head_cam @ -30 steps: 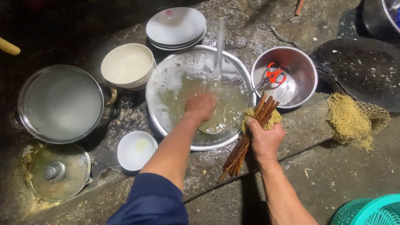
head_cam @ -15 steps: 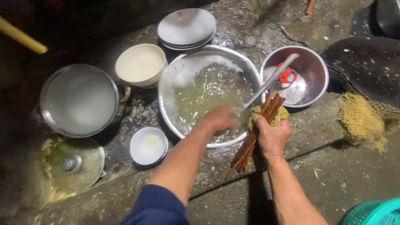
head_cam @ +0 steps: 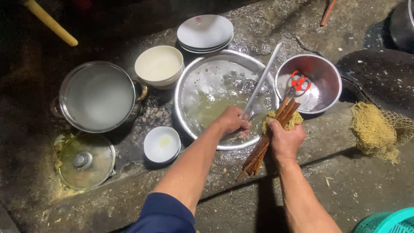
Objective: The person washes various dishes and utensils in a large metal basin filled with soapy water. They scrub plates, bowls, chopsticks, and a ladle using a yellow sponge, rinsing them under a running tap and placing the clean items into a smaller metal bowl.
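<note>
A: What could go wrong here?

B: The left hand (head_cam: 233, 122) is closed around the low end of a long metal ladle (head_cam: 261, 81), and the handle slants up and away from the fingers across the big basin (head_cam: 189, 77) of soapy water. Wet fingers on wet metal: I'd judge it could slip and drop into the water, or swing into the steel bowl (head_cam: 330, 88) just beyond the fingers, where the red scissors (head_cam: 298, 83) lie.

A: And the other hand?

B: The right hand (head_cam: 285, 139) is clamped tight on a bundle of brown chopsticks (head_cam: 263, 149) with a yellow scrubber (head_cam: 294, 122) pressed against them. The sticks poke out above and below the fist, over the basin's near rim. If the grip loosens, a few could slide out onto the wet concrete floor (head_cam: 366, 181).

A: So neither hand is open?

B: No, both are curled shut on what they hold. To the left of the fingers stand a white bowl (head_cam: 158, 65), a steel pot (head_cam: 97, 96), 1 small dish (head_cam: 161, 143) and a glass lid (head_cam: 86, 161); beyond them, stacked plates (head_cam: 205, 31).
</note>
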